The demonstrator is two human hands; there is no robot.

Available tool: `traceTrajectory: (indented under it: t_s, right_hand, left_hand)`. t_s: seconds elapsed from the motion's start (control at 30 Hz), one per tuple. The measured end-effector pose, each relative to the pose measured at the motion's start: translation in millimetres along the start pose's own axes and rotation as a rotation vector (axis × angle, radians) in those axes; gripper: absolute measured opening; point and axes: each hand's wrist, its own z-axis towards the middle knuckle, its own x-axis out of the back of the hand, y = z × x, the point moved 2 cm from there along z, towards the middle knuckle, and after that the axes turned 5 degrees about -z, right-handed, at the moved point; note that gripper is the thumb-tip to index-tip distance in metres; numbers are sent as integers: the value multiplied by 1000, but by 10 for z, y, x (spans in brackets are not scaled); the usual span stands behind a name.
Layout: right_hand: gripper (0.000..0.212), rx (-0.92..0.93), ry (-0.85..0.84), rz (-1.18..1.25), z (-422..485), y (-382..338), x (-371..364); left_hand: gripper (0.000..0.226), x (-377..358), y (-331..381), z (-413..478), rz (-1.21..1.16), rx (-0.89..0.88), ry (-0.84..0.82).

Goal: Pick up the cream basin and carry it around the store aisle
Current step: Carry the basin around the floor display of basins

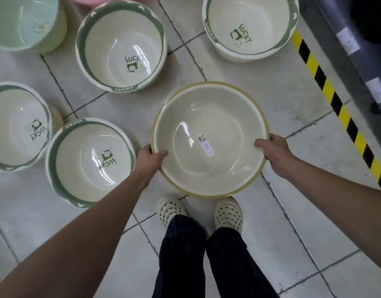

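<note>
Down low, two pale clogs on the tiled floor. Just above them, the cream basin sits level between both hands: left hand clamped on the left rim, thumb inside; right hand gripping the right rim likewise. Beyond, green-trimmed basins rest on the floor.

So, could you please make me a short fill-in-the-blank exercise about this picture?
1. Both hands, left and right, grip the cream basin by its ____.
2. A white ____ is stuck inside that basin.
3. The green-rimmed tubs carry the word ____.
4. The floor tape is striped yellow and ____.

Answers: rim; label; LUCKY; black
</note>
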Motion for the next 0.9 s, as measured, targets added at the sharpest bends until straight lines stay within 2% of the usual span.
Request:
traceTrajectory:
  t_s: [0.3,0.57,0.77,0.87,0.9]
  right_hand:
    - [21,13,40,-9,424,267,-204]
    - [23,-15,2,28,660,459,-352]
    - [30,-59,-16,64,778,528,-401]
    - [63,-37,4,17,834,530,-392]
    - [74,-46,7,10,851,529,-389]
  left_hand:
    - [20,-229,-317,539,-74,12,38]
    - [18,-349,-670,802,-179,81,3]
    - [63,-360,-748,981,-184,44,-29]
    - [89,-358,-754,1057,-170,108,-64]
    - [91,-358,-752,1075,-172,144,-64]
